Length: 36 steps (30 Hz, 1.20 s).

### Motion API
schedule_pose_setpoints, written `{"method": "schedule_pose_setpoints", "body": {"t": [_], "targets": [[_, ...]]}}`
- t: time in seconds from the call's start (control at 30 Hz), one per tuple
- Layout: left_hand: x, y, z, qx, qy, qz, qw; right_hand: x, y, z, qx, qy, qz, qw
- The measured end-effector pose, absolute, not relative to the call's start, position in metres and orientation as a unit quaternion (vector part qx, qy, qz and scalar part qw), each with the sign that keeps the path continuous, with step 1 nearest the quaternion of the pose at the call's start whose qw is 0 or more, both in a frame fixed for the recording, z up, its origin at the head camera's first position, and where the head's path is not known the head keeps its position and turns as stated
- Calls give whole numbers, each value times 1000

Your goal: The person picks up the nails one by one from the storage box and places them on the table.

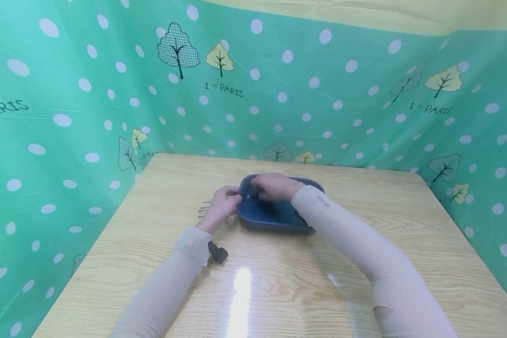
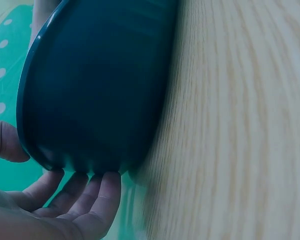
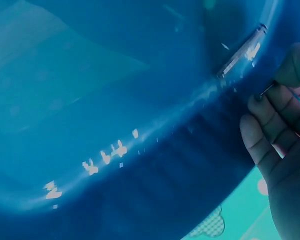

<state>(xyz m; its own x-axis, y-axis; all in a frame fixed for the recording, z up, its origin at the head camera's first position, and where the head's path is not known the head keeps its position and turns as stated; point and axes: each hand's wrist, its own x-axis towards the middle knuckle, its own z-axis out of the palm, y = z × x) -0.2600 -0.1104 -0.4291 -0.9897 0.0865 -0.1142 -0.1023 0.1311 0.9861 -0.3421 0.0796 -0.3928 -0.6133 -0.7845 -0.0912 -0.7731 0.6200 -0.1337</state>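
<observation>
A dark blue rectangular tray [image 1: 274, 224] with rounded corners stands on the table. My left hand [image 1: 225, 206] grips its left end; in the left wrist view the fingertips press the outer wall and the thumb [image 2: 12, 144] is at the rim. Inside the tray's left part is my right hand [image 1: 274, 186]. Its thumb and fingers pinch a thin nail [image 3: 266, 90], mostly hidden by them, as the right wrist view shows. Another nail [image 3: 242, 51] lies on the tray floor near the wall. Several nails [image 1: 202, 210] lie side by side on the table, left of my left hand.
The wooden table [image 1: 173, 281] extends around the tray on all sides. A green dotted curtain [image 1: 253, 112] hangs behind and beside it. A black device [image 1: 218, 253] is strapped to my left wrist. Light sleeves cover both arms.
</observation>
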Motion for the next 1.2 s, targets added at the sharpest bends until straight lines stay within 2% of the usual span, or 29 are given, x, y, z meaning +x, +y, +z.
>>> {"method": "schedule_pose_setpoints", "body": {"t": [0.53, 1.2], "targets": [[-261, -107, -428, -15, 750, 659, 65, -349, 118, -364, -393, 909, -100, 92], [-261, -107, -429, -25, 751, 656, 67, -340, 173, -350, -349, 930, -106, 58]]}}
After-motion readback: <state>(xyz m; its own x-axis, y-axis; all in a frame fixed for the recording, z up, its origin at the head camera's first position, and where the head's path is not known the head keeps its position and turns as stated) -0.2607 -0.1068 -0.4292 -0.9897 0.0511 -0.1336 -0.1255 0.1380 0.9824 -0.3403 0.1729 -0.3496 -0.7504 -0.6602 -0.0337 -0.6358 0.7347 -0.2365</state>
